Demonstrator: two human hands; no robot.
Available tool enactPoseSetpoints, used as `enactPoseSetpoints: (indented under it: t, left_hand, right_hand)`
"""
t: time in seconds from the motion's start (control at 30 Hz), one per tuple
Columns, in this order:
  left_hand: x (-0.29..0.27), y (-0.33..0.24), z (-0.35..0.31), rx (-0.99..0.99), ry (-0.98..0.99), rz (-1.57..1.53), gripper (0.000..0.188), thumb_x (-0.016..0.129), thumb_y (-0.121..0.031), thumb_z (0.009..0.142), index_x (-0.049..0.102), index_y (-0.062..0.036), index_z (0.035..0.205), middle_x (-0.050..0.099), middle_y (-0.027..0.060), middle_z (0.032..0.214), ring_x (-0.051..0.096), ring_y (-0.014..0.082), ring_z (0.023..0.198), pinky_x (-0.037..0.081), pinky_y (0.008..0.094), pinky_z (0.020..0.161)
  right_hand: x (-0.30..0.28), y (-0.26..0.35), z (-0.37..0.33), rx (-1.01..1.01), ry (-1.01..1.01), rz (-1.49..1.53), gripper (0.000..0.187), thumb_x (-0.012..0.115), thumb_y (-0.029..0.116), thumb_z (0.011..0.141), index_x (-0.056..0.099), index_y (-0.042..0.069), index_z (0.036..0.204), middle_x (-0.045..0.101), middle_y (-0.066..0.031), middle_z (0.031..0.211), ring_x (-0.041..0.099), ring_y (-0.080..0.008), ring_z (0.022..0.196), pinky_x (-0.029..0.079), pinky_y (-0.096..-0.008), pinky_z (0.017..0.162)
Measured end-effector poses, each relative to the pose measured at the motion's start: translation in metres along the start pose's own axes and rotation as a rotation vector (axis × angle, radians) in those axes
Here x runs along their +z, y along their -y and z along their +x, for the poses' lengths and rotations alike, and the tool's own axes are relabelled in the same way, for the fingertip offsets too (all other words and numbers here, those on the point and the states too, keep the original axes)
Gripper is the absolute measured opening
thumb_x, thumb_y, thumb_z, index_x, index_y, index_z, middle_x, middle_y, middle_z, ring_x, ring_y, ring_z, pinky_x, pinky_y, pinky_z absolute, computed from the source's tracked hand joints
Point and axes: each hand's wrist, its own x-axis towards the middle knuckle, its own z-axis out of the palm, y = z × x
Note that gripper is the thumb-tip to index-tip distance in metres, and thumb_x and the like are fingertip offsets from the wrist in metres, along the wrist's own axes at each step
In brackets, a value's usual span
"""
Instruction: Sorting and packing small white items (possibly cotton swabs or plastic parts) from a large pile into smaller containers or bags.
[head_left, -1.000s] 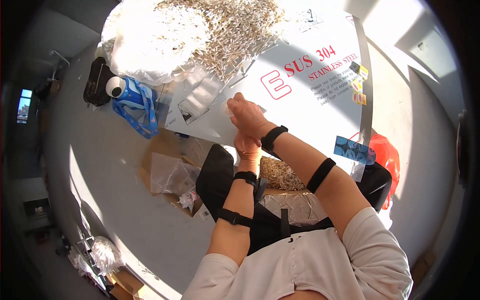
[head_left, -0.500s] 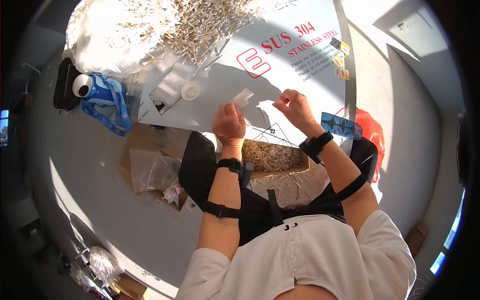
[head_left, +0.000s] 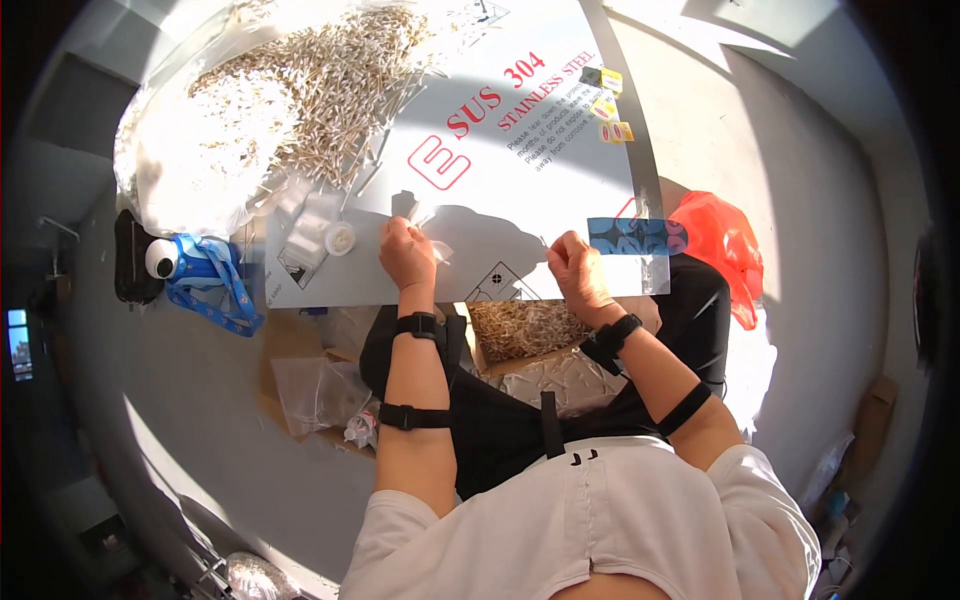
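My left hand (head_left: 408,258) is closed, its fingertips pinching a small translucent plastic packet (head_left: 421,214) above the sheet-covered table (head_left: 500,215). A thin, pale translucent piece (head_left: 441,252) shows beside that hand. To the right, my right hand (head_left: 577,270) is held over the table's near side with thumb and fingers pressed together. Whatever lies between them is too small to make out. Left of my left hand are a round white tub (head_left: 340,238) and several clear plastic packs (head_left: 312,228). Beyond them spreads a big heap of cotton swabs (head_left: 335,85), partly inside a clear plastic bag (head_left: 150,165).
Below the table edge, a cardboard box (head_left: 475,350) holds more swabs (head_left: 525,330). A blue patterned strip (head_left: 635,237) and a red plastic bag (head_left: 720,245) are at the right. Yellow labels (head_left: 605,105) lie farther back. A blue-strapped bottle (head_left: 190,262) stands at the left.
My hands have moved farther apart, the right one going right and away from the packet. The left keeps its pinch on the packet. The whole view has shifted with my head.
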Motion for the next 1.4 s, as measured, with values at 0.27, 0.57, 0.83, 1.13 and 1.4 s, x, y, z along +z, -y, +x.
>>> enactPoseSetpoints:
  t: [0.27, 0.57, 0.83, 1.13, 1.4]
  left_hand:
    - [0.036, -0.074, 0.021, 0.476, 0.148, -0.153, 0.009, 0.055, 0.000, 0.076, 0.053, -0.0057, 0.083, 0.058, 0.0136, 0.080, 0.060, 0.0374, 0.071, 0.049, 0.0439, 0.064]
    - [-0.013, -0.091, -0.094, 0.900, 0.408, -0.234, 0.016, 0.056, 0.004, 0.069, 0.051, -0.0072, 0.080, 0.050, 0.0067, 0.075, 0.059, 0.0251, 0.072, 0.049, 0.0355, 0.055]
    - [-0.014, -0.091, -0.084, 0.720, 0.426, -0.232, 0.014, 0.056, 0.004, 0.076, 0.051, -0.0055, 0.086, 0.051, 0.0100, 0.089, 0.060, 0.0296, 0.078, 0.053, 0.0383, 0.062]
    - [0.061, -0.079, 0.044, 0.304, 0.039, 0.069, 0.020, 0.056, 0.007, 0.071, 0.047, -0.0047, 0.085, 0.054, 0.0145, 0.083, 0.057, 0.0374, 0.077, 0.049, 0.0469, 0.062]
    - [0.073, -0.159, -0.031, 0.831, 0.498, -0.264, 0.020, 0.058, 0.004, 0.075, 0.055, -0.0063, 0.092, 0.052, 0.0096, 0.087, 0.062, 0.0275, 0.073, 0.052, 0.0405, 0.057]
  right_hand:
    - [-0.060, -0.055, -0.046, 0.178, -0.360, 0.236, 0.010, 0.059, 0.004, 0.087, 0.060, -0.002, 0.094, 0.058, -0.0054, 0.075, 0.054, -0.0104, 0.069, 0.047, -0.0251, 0.064]
    - [-0.080, -0.091, -0.031, 0.198, -0.409, 0.088, 0.005, 0.058, 0.006, 0.086, 0.057, 0.001, 0.085, 0.060, -0.0146, 0.078, 0.060, -0.0271, 0.070, 0.048, -0.0342, 0.064]
    - [-0.088, -0.113, -0.014, -0.041, -0.556, -0.201, 0.007, 0.057, 0.004, 0.083, 0.050, 0.004, 0.086, 0.052, -0.0140, 0.083, 0.055, -0.0356, 0.077, 0.046, -0.0412, 0.066]
    - [-0.077, -0.102, -0.005, -0.034, -0.505, -0.261, 0.008, 0.056, 0.004, 0.083, 0.048, 0.004, 0.086, 0.051, -0.0127, 0.085, 0.054, -0.0337, 0.081, 0.046, -0.0401, 0.070]
    - [-0.089, -0.105, -0.007, -0.028, -0.505, -0.224, 0.008, 0.057, 0.001, 0.082, 0.050, 0.003, 0.086, 0.053, -0.0128, 0.088, 0.055, -0.0327, 0.081, 0.046, -0.0382, 0.070]
